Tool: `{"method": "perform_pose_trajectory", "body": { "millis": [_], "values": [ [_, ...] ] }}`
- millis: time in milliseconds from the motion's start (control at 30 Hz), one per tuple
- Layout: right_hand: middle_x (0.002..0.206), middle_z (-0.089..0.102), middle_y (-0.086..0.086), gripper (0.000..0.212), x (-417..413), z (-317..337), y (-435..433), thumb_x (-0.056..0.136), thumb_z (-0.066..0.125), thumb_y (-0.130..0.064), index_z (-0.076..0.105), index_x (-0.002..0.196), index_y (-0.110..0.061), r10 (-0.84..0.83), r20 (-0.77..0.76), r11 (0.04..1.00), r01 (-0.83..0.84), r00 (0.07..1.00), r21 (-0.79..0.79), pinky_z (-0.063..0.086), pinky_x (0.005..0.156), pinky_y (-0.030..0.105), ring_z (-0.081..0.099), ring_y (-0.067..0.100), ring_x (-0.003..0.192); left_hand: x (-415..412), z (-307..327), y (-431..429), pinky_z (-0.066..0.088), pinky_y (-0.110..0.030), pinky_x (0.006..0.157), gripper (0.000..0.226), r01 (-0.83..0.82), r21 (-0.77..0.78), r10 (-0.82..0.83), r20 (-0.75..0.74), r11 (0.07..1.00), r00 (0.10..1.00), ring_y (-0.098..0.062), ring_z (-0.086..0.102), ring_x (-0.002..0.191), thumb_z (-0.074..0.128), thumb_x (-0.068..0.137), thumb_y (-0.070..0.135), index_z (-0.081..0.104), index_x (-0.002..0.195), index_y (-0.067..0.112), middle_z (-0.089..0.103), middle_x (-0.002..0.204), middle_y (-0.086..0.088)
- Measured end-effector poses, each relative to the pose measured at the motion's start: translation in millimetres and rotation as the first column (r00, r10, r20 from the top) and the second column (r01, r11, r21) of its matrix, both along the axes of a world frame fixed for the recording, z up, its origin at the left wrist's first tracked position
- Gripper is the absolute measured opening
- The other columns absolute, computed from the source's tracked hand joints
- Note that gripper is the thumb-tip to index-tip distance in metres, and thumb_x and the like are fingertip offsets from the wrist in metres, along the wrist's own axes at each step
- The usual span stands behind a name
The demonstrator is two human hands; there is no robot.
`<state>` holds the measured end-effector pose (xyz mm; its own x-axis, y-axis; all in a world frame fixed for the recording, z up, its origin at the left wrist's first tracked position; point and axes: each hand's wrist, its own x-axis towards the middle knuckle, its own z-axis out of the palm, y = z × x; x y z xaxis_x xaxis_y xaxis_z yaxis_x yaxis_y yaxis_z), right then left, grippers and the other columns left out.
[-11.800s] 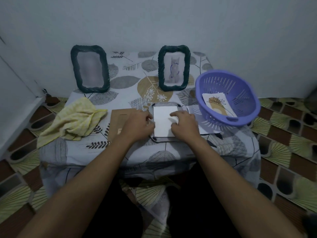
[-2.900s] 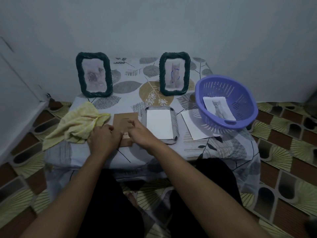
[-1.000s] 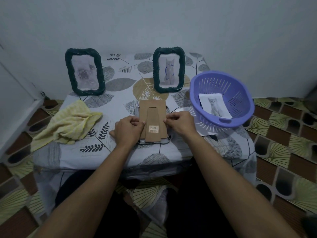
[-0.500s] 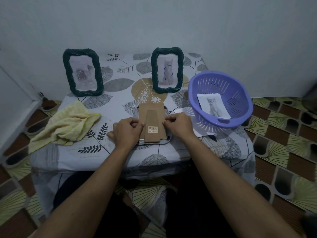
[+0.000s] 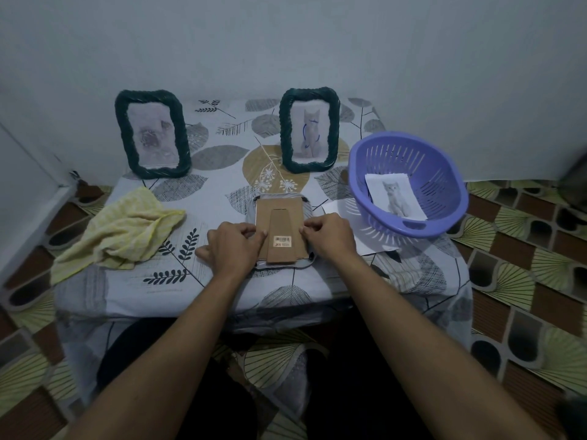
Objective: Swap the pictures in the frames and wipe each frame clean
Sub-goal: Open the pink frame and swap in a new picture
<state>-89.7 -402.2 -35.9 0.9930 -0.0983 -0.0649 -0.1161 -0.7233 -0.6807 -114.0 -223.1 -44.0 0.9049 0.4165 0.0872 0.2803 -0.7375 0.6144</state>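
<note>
the face-down frame [image 5: 276, 196] lies flat at the front middle of the table [image 5: 178, 281], with its brown backing board [image 5: 279, 217] on top. the board sits between the two grips. the left grip [image 5: 235, 246] clamps curled fingertips on the board's left edge, the right grip [image 5: 327, 235] on its right edge. a yellow cloth [image 5: 124, 230] lies to the left. a purple basket [image 5: 409, 225] on the right holds a cat picture [image 5: 395, 198].

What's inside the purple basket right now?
One loose cat picture lies inside the purple basket, face up. Anything beneath that sheet is covered and cannot be seen.
</note>
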Motion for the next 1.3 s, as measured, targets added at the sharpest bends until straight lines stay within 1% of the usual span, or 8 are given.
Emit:
{"method": "perform_pose_trajectory", "body": {
  "millis": [233, 600, 800, 900, 1000, 1100, 1200, 1300],
  "values": [
    [0.106, 0.076, 0.003, 0.023, -3.9, 0.5, -0.2, 0.092, 0.066, -0.033, 0.076, 0.110, -0.024, 0.005, 0.014, 1.000, -0.005, 1.000, 0.012, 0.054, 0.088, 0.033, 0.067, 0.023, 0.104, 2.6, -2.5, 1.2, 0.020, -0.041, 0.081, 0.038, -0.017, 0.014, 0.018, -0.075, 1.000, 0.997, -0.028, 0.045, 0.118, 0.068, 0.082, 0.057, 0.072, 0.112, 0.034, 0.063, 0.116, -0.001],
    [0.099, 0.076, 0.001, 0.022, -3.3, -2.6, 2.7, 0.092, 0.066, -0.034, 0.077, 0.107, -0.024, 0.022, 0.017, 1.000, -0.022, 1.000, -0.021, 0.054, 0.083, 0.031, 0.067, 0.021, 0.098, 6.3, -6.5, 6.2, 0.023, -0.043, 0.083, 0.031, 0.018, -0.013, -0.019, -0.125, 1.000, 0.992, -0.029, 0.041, 0.119, 0.062, 0.085, 0.056, 0.070, 0.109, 0.039, 0.059, 0.118, -0.001],
    [0.099, 0.071, -0.006, 0.027, 0.0, -1.3, 2.0, 0.088, 0.069, -0.037, 0.073, 0.111, -0.022, -0.014, 0.017, 0.999, 0.014, 1.000, -0.035, 0.052, 0.085, 0.031, 0.065, 0.018, 0.098, 15.4, -3.4, 11.8, 0.025, -0.045, 0.092, 0.030, 0.037, -0.060, -0.044, -0.133, 0.998, 0.990, -0.028, 0.038, 0.122, 0.062, 0.083, 0.055, 0.070, 0.108, 0.039, 0.058, 0.121, -0.002],
    [0.092, 0.069, -0.008, 0.031, 0.8, -0.7, 0.3, 0.086, 0.071, -0.043, 0.073, 0.111, -0.023, 0.012, 0.027, 0.999, -0.011, 1.000, -0.040, 0.052, 0.081, 0.029, 0.065, 0.016, 0.096, 19.6, 0.4, 19.4, 0.028, -0.046, 0.099, 0.023, 0.082, -0.084, -0.095, -0.163, 0.993, 0.982, -0.029, 0.038, 0.124, 0.065, 0.082, 0.055, 0.071, 0.099, 0.042, 0.058, 0.121, 0.001],
    [0.095, 0.068, -0.007, 0.037, 0.0, 0.2, -1.7, 0.085, 0.073, -0.047, 0.072, 0.112, -0.023, 0.046, 0.017, 0.998, -0.045, 0.999, -0.044, 0.051, 0.076, 0.030, 0.064, 0.015, 0.094, 24.9, -1.6, 37.8, 0.036, -0.052, 0.105, 0.028, 0.169, -0.215, -0.209, -0.181, 0.962, 0.961, -0.030, 0.045, 0.123, 0.072, 0.058, 0.071, 0.068, 0.076, 0.050, 0.062, 0.114, 0.004],
    [0.097, 0.067, -0.007, 0.038, -0.6, 0.9, -2.5, 0.084, 0.075, -0.046, 0.071, 0.114, -0.022, 0.059, 0.016, 0.996, -0.058, 0.998, -0.068, 0.046, 0.072, 0.027, 0.062, 0.014, 0.092, 27.2, -3.8, 50.3, 0.038, -0.051, 0.105, 0.033, 0.281, -0.212, -0.323, -0.198, 0.936, 0.926, -0.031, 0.049, 0.123, 0.080, 0.053, 0.069, 0.068, 0.077, 0.049, 0.065, 0.116, 0.004],
    [0.102, 0.067, -0.005, 0.040, 1.4, 1.3, 0.1, 0.082, 0.076, -0.043, 0.070, 0.115, -0.023, 0.059, 0.011, 0.996, -0.058, 0.998, -0.068, 0.050, 0.078, 0.029, 0.063, 0.016, 0.097, 26.5, -5.6, 53.8, 0.035, -0.056, 0.106, 0.045, 0.316, -0.217, -0.361, -0.217, 0.923, 0.907, -0.027, 0.050, 0.123, 0.073, 0.041, 0.082, 0.065, 0.080, 0.061, 0.065, 0.118, 0.007],
    [0.125, 0.059, 0.003, 0.044, 5.0, 2.0, 6.6, 0.084, 0.067, -0.038, 0.063, 0.126, -0.025, 0.106, 0.043, 0.983, -0.098, 0.993, -0.155, 0.046, 0.097, 0.038, 0.053, 0.025, 0.118, 24.7, -0.9, 51.1, 0.036, -0.053, 0.107, 0.055, 0.337, -0.232, -0.382, -0.188, 0.912, 0.905, -0.022, 0.053, 0.119, 0.072, 0.040, 0.084, 0.064, 0.090, 0.062, 0.064, 0.116, 0.009]
  ]
}}
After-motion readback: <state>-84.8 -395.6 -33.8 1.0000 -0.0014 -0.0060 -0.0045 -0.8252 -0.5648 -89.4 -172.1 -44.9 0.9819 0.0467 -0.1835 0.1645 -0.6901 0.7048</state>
